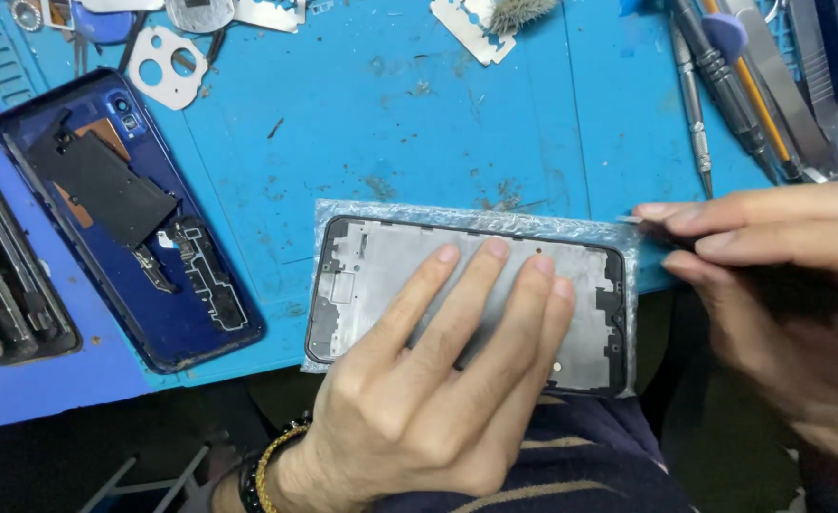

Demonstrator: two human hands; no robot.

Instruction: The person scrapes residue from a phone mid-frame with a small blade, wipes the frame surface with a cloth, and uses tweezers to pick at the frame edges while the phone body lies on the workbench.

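The left hand (438,380) lay flat, fingers spread, on the thin, light, fragile-looking phone frame (381,275) at the surface's (390,123) near edge; the right hand (780,285) pinched a tool tip at three o'clock.

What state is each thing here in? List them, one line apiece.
Phone frame: lying flat inside a clear wrapper, its inner side up.
Clear wrapper: around the frame, on the mat's near edge.
Left hand: fingers spread, pressing flat on the frame.
Right hand: pinching the wrapper's right end.
Blue back cover: detached, lying inner side up.
Razor blade: loose on the blue mat.
Screwdrivers: lying idle.
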